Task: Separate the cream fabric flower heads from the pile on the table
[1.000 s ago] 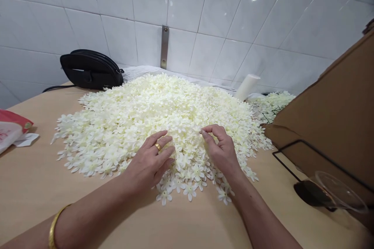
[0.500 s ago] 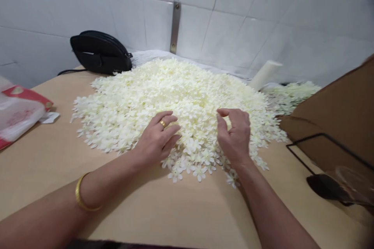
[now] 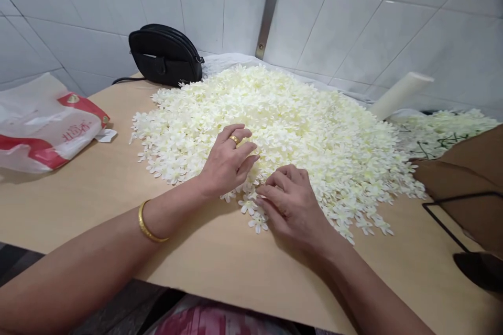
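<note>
A wide heap of white artificial flowers (image 3: 298, 115) with pale yellow centres covers much of the table. My left hand (image 3: 228, 161), with a gold ring and bracelet, hovers over the heap's front edge, its fingers loosely curved and apart; nothing shows between them. My right hand (image 3: 293, 207) is low at the front of the heap, thumb and index finger pinched on a white artificial flower (image 3: 248, 205), partly hidden by the fingertips. Just below lies another loose flower (image 3: 258, 222) on the table.
On the left lies a red and white plastic bag (image 3: 51, 131). A black pouch (image 3: 165, 57) stands behind the heap against the tiled wall. At right are a pale roll (image 3: 401, 95), green-stemmed flowers (image 3: 444, 128), a brown cardboard piece (image 3: 467, 178) and dark glasses (image 3: 475, 269).
My right hand has moved down and left to the heap's front edge, closing its fingers there. My left hand stays similarly curved over the heap. The view has shifted to the left.
</note>
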`<state>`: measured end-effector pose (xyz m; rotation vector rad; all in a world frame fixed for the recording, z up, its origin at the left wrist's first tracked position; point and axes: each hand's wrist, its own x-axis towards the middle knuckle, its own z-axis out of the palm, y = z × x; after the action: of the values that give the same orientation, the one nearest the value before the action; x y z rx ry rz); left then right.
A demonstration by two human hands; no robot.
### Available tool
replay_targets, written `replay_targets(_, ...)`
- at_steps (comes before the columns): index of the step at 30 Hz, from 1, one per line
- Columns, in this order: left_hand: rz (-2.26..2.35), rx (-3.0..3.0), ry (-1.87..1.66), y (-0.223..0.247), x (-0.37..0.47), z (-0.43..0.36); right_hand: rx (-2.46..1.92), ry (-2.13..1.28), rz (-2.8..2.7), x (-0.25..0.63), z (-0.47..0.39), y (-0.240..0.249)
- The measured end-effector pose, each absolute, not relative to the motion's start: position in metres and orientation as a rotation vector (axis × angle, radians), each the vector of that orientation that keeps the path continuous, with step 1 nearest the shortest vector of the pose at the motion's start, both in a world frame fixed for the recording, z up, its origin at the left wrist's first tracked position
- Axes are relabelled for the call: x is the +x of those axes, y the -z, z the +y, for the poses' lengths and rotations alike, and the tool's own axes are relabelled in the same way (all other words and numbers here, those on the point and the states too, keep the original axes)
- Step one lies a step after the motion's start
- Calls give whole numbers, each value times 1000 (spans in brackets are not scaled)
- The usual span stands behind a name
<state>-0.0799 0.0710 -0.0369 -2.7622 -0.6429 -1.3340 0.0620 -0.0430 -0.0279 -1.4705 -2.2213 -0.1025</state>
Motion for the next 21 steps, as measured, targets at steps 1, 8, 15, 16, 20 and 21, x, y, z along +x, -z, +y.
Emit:
replay_targets(1,-648,-2761,1338,37,-80,71,-1481,113,-2260,60,-43,30)
replay_targets(8,-607,-2822,1446,35,-80,66,-1535,83,-2278,59,-42,32)
replay_targets(15,-524,-3013,1607,25,-76,47,-1452,-275,-1809,72,-42,18)
replay_targets(16,-517,-3054,1591,24,-76,45,-1441,-294,-1770,74,-42,17)
replay_targets(20,-479,-3182,1478,22,-73,42,-1425,-294,-1699,77,-40,17)
replay_targets(21,-487,-3207,1458,22,-72,42,-1423,-283,-1695,78,-39,18)
